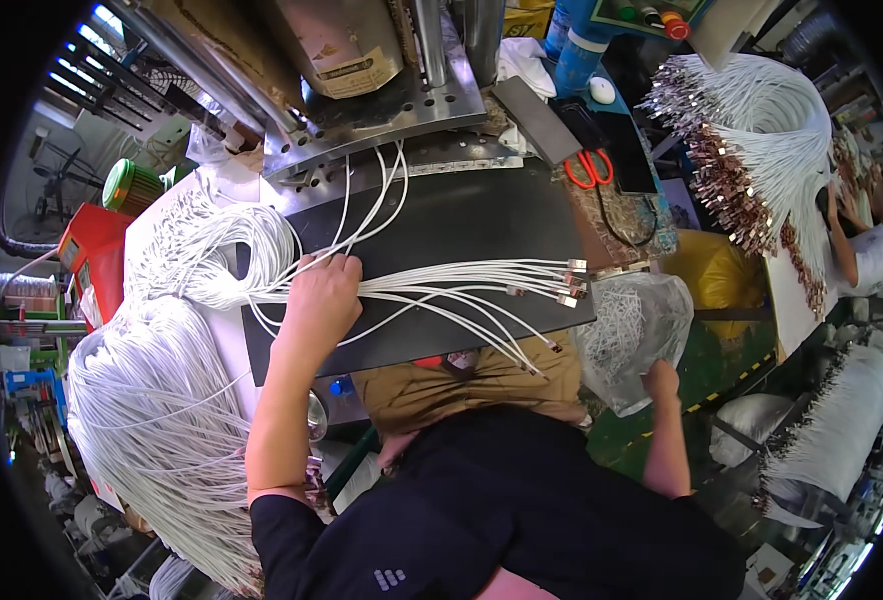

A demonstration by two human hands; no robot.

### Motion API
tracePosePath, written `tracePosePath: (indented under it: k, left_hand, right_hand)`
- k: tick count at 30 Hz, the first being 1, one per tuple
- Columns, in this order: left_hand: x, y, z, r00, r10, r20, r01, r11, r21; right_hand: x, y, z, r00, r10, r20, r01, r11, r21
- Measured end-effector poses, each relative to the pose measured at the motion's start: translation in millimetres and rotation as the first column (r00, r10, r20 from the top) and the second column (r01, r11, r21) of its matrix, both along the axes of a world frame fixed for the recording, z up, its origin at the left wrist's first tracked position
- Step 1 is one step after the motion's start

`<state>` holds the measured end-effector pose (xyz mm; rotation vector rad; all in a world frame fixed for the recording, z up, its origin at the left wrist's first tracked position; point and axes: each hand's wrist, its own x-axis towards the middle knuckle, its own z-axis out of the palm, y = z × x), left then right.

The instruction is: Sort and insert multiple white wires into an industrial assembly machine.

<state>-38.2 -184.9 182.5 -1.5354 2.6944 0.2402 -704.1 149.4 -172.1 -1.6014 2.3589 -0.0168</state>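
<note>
White cables [431, 281] with metal-ended connectors run across a black mat on the workbench, and my left hand [323, 292] is closed around part of them. A few more cables [386, 195] rise from beside that hand to the press above the mat. My right hand [661, 381] is down at the right, fingers curled, by the edge of a clear plastic bag [629, 340] full of white scraps. What it grips, if anything, is hidden. Left of my left hand lies a coiled bundle of white cable [251, 245].
A metal press [371, 115] stands at the mat's far edge. Red-handled scissors [589, 168] and a grey block [537, 120] lie to its right. A big cable heap [161, 420] hangs at the left. Another person [869, 250] works at the far right beside piled cables [761, 130].
</note>
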Motion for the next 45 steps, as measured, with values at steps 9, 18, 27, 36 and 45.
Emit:
tracePosePath:
  k: [9, 18, 27, 36, 45]
  left_hand:
    - [-65, 18, -4, 0.925, -0.146, -0.350, 0.126, 0.989, -0.078]
    - [15, 21, -4, 0.910, 0.032, -0.413, -0.038, 0.999, -0.006]
    - [28, 7, 21, 0.658, 0.470, -0.588, -0.351, 0.883, 0.313]
    - [-40, 19, 37, 0.877, 0.186, -0.443, -0.125, 0.979, 0.163]
    - [-75, 62, -28, 0.411, 0.810, -0.417, 0.453, 0.216, 0.865]
  right_hand:
    - [349, -243, 341, 0.782, 0.609, 0.130, -0.307, 0.559, -0.770]
    - [336, -317, 351, 0.709, 0.704, 0.033, -0.663, 0.682, -0.309]
    - [346, -326, 336, 0.661, 0.741, -0.118, -0.703, 0.556, -0.444]
    - [347, -325, 354, 0.692, 0.720, -0.055, -0.628, 0.562, -0.538]
    - [367, -318, 329, 0.297, 0.952, -0.076, -0.724, 0.173, -0.668]
